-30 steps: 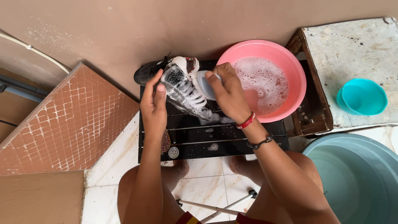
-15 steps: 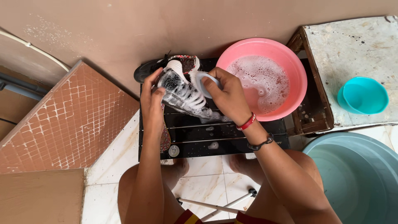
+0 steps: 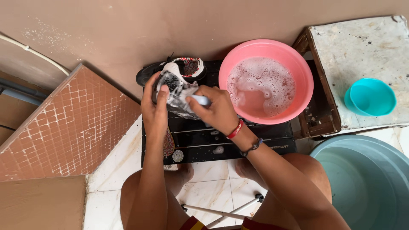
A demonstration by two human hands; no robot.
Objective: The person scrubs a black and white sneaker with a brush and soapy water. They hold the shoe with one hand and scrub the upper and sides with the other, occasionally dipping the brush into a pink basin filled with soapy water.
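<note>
left hand (image 3: 154, 107): fingers wrapped around a soapy black-and-white shoe (image 3: 175, 91), held over a black board (image 3: 221, 138). right hand (image 3: 215, 108): fingers clenched on a brush (image 3: 199, 100), pressed to the shoe. pink basin (image 3: 298, 64) of suds just beside; turquoise bowl (image 3: 370, 97) well apart.

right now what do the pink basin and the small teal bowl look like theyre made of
The pink basin looks like moulded plastic: an even, slightly glossy colour and a thin rolled rim, with foamy water inside. The small teal bowl also looks plastic, smooth and uniformly coloured with a soft sheen. Neither shows any sign of metal or ceramic.
</note>
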